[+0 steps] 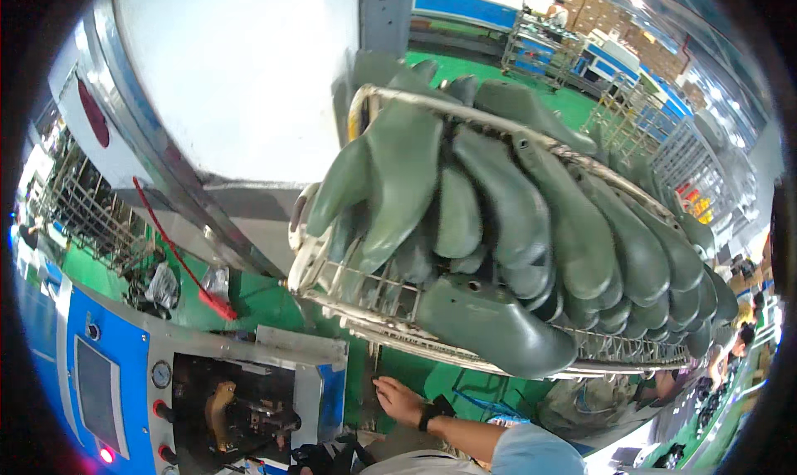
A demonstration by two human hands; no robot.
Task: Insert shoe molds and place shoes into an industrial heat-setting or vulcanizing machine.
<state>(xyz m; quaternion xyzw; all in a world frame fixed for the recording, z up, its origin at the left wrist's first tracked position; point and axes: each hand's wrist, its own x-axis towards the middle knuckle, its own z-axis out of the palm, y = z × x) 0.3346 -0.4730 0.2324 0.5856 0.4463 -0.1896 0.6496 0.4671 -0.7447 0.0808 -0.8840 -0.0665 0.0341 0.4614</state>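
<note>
My right hand (pixel 400 402) reaches in from the lower right, below a wire rack (pixel 390 335), with a dark watch on the wrist and a light blue sleeve behind. Its fingers point left, apart from one another, and nothing shows in them. Dark green shoe lasts (pixel 573 226) hang packed over the rack's rails. One shoe last (pixel 498 324) lies sideways on the near edge, above my right hand. Left of the hand stands a blue machine (pixel 137 392) with a tan, last-shaped piece (pixel 220 413) in its dark opening. My left hand is out of sight.
A large white panel (pixel 241 76) with a metal frame rises at the upper left. A red cord (pixel 170 242) hangs beside it. The machine carries a screen (pixel 100 396) and a gauge (pixel 161 374). Wire carts (pixel 540 51) and people stand farther off on the green floor.
</note>
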